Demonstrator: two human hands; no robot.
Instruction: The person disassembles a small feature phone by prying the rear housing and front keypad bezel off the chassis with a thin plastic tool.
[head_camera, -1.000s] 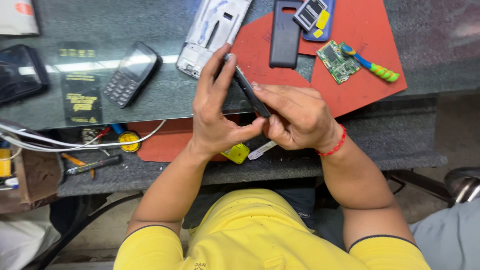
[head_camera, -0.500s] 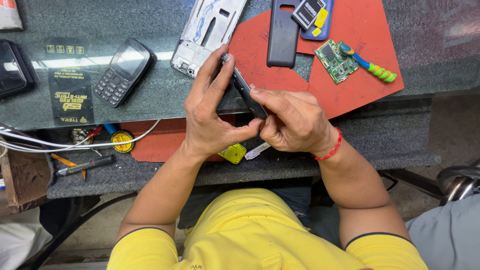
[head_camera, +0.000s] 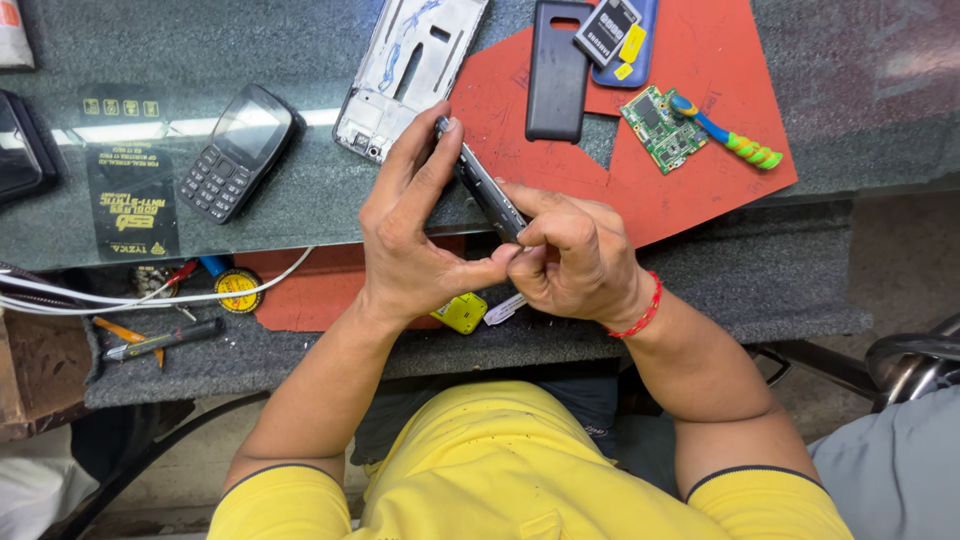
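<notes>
Both my hands hold a slim black phone (head_camera: 486, 186) edge-on above the front of the dark glass counter (head_camera: 250, 70). My left hand (head_camera: 415, 230) wraps it from the left, index finger on its top end, thumb meeting its lower end. My right hand (head_camera: 575, 260), with a red thread on the wrist, pinches the lower end with its fingertips. A red mat (head_camera: 690, 190) lies under and right of the phone. A small yellow part (head_camera: 462, 312) and a white strip (head_camera: 503, 308) lie on the shelf just below my hands.
A silver phone frame (head_camera: 405, 75), a black back cover (head_camera: 555, 70), a blue case with a battery (head_camera: 625, 40), a green circuit board (head_camera: 655, 125) and a blue-green screwdriver (head_camera: 730, 140) lie behind. A keypad phone (head_camera: 240, 150) sits left. White cables (head_camera: 150, 295) and tools (head_camera: 160, 340) occupy the lower shelf.
My hands keep the same grip on the phone; the view has shifted slightly, with the counter things sliding up and left in the frame.
</notes>
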